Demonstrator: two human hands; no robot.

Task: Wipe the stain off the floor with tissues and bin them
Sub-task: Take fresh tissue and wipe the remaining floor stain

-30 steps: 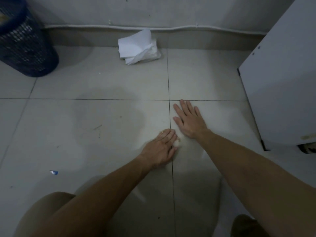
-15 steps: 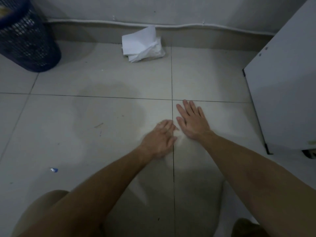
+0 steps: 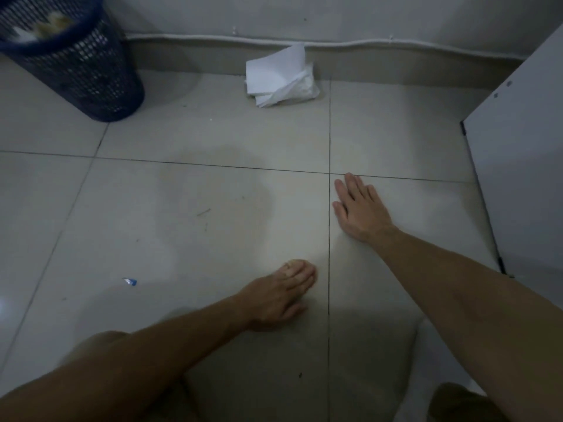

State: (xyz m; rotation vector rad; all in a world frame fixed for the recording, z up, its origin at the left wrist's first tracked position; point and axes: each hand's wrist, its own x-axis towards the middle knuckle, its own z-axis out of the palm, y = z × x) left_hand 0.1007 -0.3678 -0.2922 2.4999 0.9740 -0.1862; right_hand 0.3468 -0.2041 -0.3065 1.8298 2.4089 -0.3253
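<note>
the left hand [image 3: 281, 292] presses down on the floor [image 3: 182, 254] just left of a tile seam, fingers curled over a small wad of tissue [image 3: 292, 264]; only a pale, yellowish edge shows at the fingertips, so how much tissue is under the palm cannot be told. the right hand [image 3: 361, 210] lies flat and spread on the next tile, holding nothing, seemingly as a prop.

risks, as i judge them: the wad looks small and already soiled, so more rubbing could smear the mess or shred the tissue, leaving bits on the tile. a broad darker patch [image 3: 210, 193], possibly damp, spreads further out to the left; if that is part of the stain, 1 wad will not cover it. the leaning palm could slip if the tile is wet.

around: a stack of clean tissues [image 3: 278, 76] lies by the skirting, well apart from both hands. the dark mesh bin [image 3: 76, 62] stands far left, already holding some pale scraps. a small blue scrap [image 3: 131, 281] lies on the floor to the left. a white panel [image 3: 518, 166] closes in the right side. nothing blocks the way to the bin or the stack.
</note>
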